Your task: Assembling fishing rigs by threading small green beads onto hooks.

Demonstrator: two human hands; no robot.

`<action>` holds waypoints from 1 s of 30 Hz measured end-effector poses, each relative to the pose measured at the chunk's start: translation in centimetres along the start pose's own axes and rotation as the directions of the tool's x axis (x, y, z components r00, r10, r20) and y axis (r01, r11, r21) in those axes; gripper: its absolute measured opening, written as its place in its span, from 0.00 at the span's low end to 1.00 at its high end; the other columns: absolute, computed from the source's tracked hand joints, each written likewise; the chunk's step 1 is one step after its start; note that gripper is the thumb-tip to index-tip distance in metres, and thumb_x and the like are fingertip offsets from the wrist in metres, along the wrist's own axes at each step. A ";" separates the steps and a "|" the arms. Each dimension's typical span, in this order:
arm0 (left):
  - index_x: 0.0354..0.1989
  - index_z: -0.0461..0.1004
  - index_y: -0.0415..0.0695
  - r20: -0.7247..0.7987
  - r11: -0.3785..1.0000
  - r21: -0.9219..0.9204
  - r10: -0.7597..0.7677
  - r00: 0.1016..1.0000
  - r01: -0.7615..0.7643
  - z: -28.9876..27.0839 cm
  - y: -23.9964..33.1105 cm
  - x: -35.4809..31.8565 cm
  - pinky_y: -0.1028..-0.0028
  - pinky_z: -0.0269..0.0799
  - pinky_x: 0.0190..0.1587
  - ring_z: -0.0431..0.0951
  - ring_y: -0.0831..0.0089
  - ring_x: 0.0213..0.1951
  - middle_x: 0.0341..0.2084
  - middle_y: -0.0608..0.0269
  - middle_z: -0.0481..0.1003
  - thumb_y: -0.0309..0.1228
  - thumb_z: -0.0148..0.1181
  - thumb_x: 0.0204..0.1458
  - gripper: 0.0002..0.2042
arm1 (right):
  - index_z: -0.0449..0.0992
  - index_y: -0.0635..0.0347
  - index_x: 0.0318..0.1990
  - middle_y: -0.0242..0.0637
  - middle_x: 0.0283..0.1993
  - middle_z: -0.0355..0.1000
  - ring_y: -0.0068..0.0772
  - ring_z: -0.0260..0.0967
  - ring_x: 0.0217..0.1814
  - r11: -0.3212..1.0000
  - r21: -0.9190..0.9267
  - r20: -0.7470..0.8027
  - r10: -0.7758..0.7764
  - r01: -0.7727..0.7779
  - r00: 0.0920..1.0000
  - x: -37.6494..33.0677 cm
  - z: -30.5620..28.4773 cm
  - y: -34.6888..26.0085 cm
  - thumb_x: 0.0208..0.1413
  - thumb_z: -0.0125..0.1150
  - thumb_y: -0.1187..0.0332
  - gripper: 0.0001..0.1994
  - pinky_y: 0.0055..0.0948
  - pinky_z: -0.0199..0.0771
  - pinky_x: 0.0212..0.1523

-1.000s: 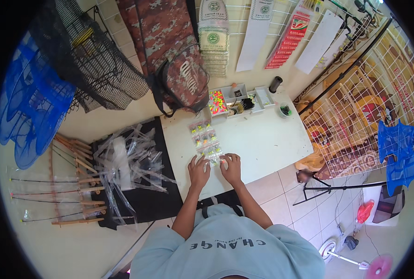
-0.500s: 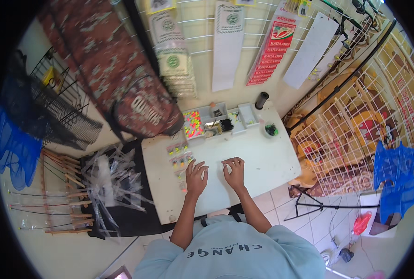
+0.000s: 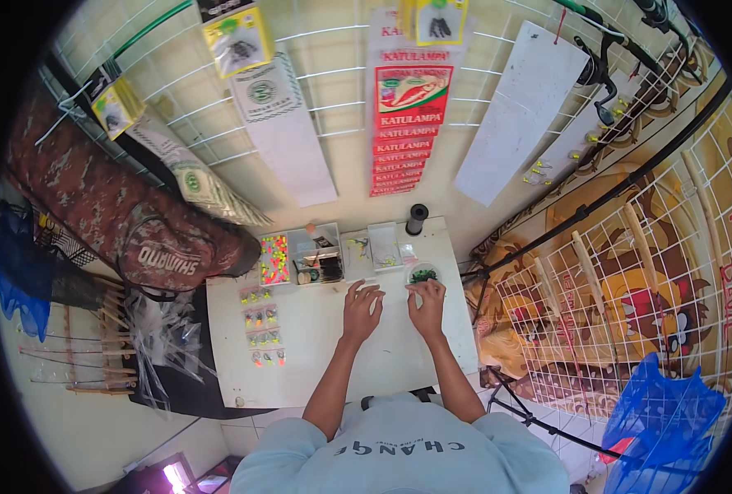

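My right hand (image 3: 426, 308) is at the near edge of a small round clear tub (image 3: 409, 269) of dark green pieces (image 3: 422, 275). Its fingertips are drawn together, and whatever they may hold is too small to see. Just left of it, above the white tabletop (image 3: 345, 375), hovers my left hand (image 3: 361, 311). That hand's fingers are curved and apart from the thumb, with nothing visible in them. Left of my arms lie small clear packets (image 3: 264, 318) with bright coloured pieces, laid out in short rows.
Along the table's back stand a box of bright beads (image 3: 274, 260), a white bin (image 3: 326, 234) with dark bristly pieces, a shallow white tray (image 3: 385, 247) and a black cylinder (image 3: 416, 219). Hanging packets (image 3: 403, 136) and a camouflage bag (image 3: 164, 247) line the wall. Wire grid (image 3: 613, 288) rises at right.
The view has turned toward the right. Both hands have shifted rightward over the table, the right one reaching the tub. The packets now lie farther from my left hand.
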State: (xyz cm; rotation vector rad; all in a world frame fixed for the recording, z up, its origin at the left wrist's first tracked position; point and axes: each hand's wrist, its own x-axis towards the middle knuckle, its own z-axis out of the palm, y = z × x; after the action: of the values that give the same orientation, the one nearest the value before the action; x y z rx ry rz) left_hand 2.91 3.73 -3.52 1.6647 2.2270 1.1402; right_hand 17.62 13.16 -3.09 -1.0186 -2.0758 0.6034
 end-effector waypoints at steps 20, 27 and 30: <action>0.47 0.74 0.47 0.094 0.980 0.155 -0.140 0.986 0.124 7.4 -1.5 7.4 0.55 0.54 0.63 0.54 0.49 0.64 0.55 0.54 0.68 0.33 0.58 0.50 0.14 | 0.75 0.54 0.47 0.39 0.47 0.72 0.48 0.66 0.51 0.990 -0.140 0.418 0.081 -0.024 0.905 11.5 4.6 8.8 0.46 0.61 0.70 0.17 0.40 0.69 0.51; 0.45 0.74 0.48 0.094 0.981 0.143 -0.142 0.985 0.128 7.1 -2.0 7.8 0.54 0.55 0.62 0.56 0.48 0.62 0.52 0.55 0.69 0.32 0.57 0.50 0.13 | 0.76 0.53 0.41 0.38 0.45 0.72 0.46 0.67 0.50 0.922 -0.371 0.584 0.138 0.112 0.800 12.8 6.9 9.1 0.37 0.69 0.68 0.19 0.40 0.70 0.48; 0.44 0.75 0.49 0.095 0.980 0.138 -0.160 0.983 0.146 6.7 -2.0 8.0 0.55 0.55 0.61 0.57 0.49 0.61 0.51 0.57 0.69 0.31 0.57 0.49 0.12 | 0.76 0.53 0.39 0.37 0.42 0.72 0.45 0.67 0.48 0.899 -0.410 0.518 0.090 0.155 0.851 12.6 7.5 9.8 0.35 0.71 0.67 0.19 0.40 0.70 0.47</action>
State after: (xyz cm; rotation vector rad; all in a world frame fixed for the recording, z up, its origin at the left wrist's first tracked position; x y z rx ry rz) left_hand 1.80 13.74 -6.97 1.5275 2.3596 0.8675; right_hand 11.14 28.34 -9.15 -1.1506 -2.8084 0.4302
